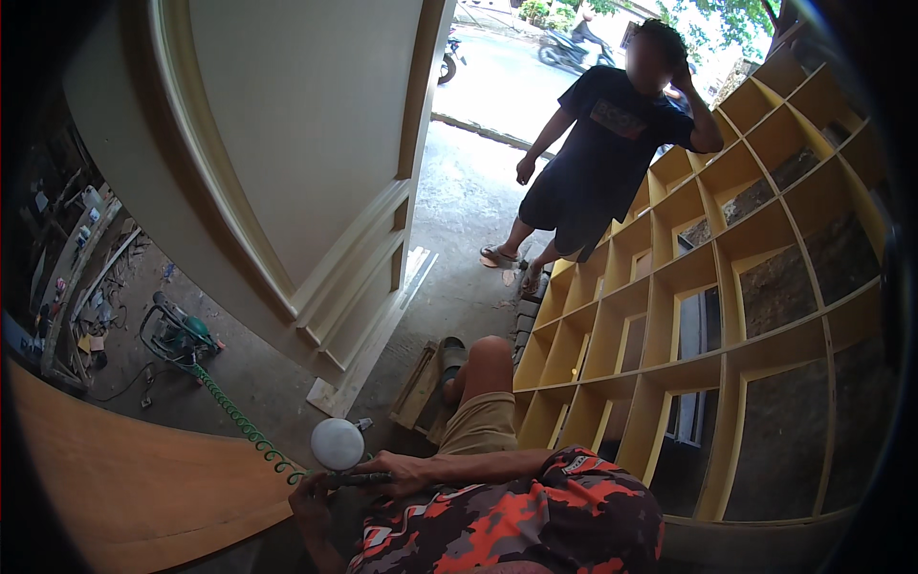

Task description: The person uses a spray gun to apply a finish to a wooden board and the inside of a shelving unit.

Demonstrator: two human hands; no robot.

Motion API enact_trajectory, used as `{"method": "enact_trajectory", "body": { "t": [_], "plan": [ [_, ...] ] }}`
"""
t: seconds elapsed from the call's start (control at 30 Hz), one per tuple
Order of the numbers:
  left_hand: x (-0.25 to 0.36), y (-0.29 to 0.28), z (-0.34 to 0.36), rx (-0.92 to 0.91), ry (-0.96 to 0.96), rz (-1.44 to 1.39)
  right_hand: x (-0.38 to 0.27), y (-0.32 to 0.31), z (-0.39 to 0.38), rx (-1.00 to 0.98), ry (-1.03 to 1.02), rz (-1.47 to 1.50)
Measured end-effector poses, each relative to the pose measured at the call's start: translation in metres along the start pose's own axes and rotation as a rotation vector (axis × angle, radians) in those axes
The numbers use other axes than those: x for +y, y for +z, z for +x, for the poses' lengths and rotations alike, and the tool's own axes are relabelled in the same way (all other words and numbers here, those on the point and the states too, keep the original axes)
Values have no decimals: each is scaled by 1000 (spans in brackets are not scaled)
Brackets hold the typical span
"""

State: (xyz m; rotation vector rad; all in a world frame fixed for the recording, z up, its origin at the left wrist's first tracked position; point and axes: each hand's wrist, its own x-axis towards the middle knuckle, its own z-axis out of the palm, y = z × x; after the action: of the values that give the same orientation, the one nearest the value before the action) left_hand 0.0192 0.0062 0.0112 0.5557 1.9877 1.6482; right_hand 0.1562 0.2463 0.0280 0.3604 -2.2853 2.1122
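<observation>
Gripping a dark spray gun point(346, 479), both hands point(402, 471) point(308, 499) clamped on it, round white cup point(337, 444), coiled green hose point(251, 433).

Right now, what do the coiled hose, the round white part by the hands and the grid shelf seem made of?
Coiled hose: probably plastic, smooth green, in springy loops. Round white part: plastic or painted metal, smooth; can't tell which. Grid shelf: likely wood, finished yellowish, with flat board edges.

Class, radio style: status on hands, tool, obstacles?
Right hand grips spray gun; left hand at near end of green coiled hose. Hose trails ahead-left. Possible obstacle: person standing ahead beside shelving.
</observation>
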Motion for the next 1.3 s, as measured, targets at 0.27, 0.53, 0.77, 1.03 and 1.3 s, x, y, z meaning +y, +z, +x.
{"method": "enact_trajectory", "body": {
  "t": [0.27,0.53,0.77,1.03,1.3],
  "plan": [
    [-40,-5,-3,46,28,-20,-6,2,3,12,-21,2],
    [-12,0,-4,41,1,76,-4,7,2,33,-22,-2],
    [-7,0,-6,59,32,129,-18,3,3,-4,79,-15],
    [-9,-2,-5,53,49,199,-14,6,1,13,58,17],
    [-16,-2,-5,44,92,163,-13,6,1,12,55,-9]
  ]
}}
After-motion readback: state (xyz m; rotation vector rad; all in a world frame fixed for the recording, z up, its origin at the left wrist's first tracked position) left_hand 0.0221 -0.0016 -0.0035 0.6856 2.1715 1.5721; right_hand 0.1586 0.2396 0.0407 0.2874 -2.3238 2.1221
